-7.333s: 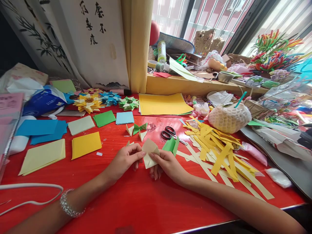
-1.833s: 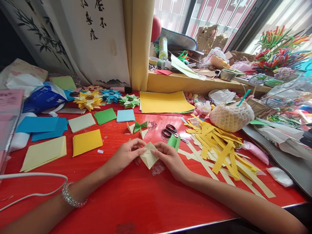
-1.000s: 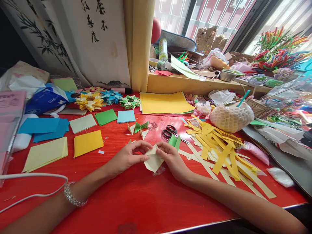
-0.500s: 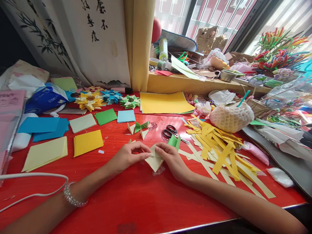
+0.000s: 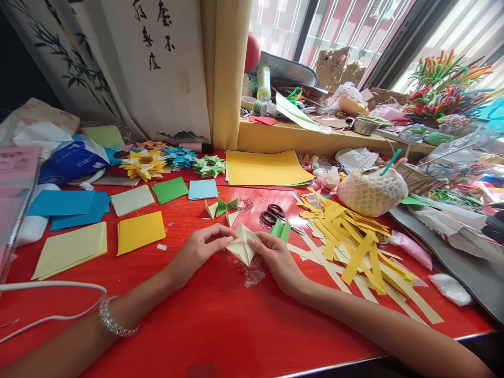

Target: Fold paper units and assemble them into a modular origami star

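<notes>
Clearly the left hand [image 5: 197,252] pinches one corner of the pale folded paper [image 5: 243,244], which rests on the red tabletop [image 5: 220,320] near its middle, and the right hand [image 5: 277,257] pinches the opposite corner. Uneven pressure could skew the crease; the green piece [image 5: 281,229] just beyond might get knocked.

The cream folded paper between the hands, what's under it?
Under the cream folded paper shows the red table, with its glossy reflection just below. Both hands pinch its sides; whatever lies directly beneath is covered.
</notes>
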A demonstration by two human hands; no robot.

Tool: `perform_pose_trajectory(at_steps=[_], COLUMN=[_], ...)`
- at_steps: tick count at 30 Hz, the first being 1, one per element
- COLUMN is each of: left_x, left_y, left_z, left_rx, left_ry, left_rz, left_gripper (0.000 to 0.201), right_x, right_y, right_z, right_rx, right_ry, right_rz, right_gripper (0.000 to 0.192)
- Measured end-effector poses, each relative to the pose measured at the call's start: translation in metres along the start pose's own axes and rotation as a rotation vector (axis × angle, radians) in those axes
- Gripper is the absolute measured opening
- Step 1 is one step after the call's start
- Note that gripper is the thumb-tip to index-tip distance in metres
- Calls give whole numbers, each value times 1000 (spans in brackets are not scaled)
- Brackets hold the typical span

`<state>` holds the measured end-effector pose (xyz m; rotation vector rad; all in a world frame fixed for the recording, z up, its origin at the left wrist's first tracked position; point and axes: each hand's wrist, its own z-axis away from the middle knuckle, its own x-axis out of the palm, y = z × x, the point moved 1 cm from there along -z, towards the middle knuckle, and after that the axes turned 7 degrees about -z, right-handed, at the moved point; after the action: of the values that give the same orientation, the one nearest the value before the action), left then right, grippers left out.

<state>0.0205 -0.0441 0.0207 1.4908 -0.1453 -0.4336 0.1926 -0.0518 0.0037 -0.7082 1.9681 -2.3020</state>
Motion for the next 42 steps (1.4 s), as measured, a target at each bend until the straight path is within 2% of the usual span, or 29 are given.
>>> perform_pose_trajectory(at_steps=[5, 13, 18, 23, 25, 31, 35, 42], left_x=[3, 4, 3, 3, 3, 1, 0, 0], left_y=[1, -8, -9, -6, -6, -8, -6, -2], left_z=[0, -3, -5, -5, -4, -4, -3, 0], left_rx=[-26, 66, 46, 14, 19, 8, 8, 151], left_ry=[-52, -27, 47, -85, -95, -11, 5, 67], left_rz=[6, -66, 20, -62, -53, 4, -2, -194], left_gripper=[26, 17, 31, 21, 21, 11, 12, 19], right_x=[0, 0, 1, 1, 1, -1, -2, -3], right_y=[0, -1, -1, 0, 1, 0, 0, 2], right_z=[-1, -1, -1, -1, -1, -1, -1, -3], right_rx=[-35, 13, 35, 16, 13, 7, 12, 5], right_ry=[35, 18, 1, 1, 0, -33, -17, -2], right_rz=[5, 27, 12, -9, -7, -53, -94, -230], right_gripper=[26, 26, 27, 22, 20, 11, 11, 20])
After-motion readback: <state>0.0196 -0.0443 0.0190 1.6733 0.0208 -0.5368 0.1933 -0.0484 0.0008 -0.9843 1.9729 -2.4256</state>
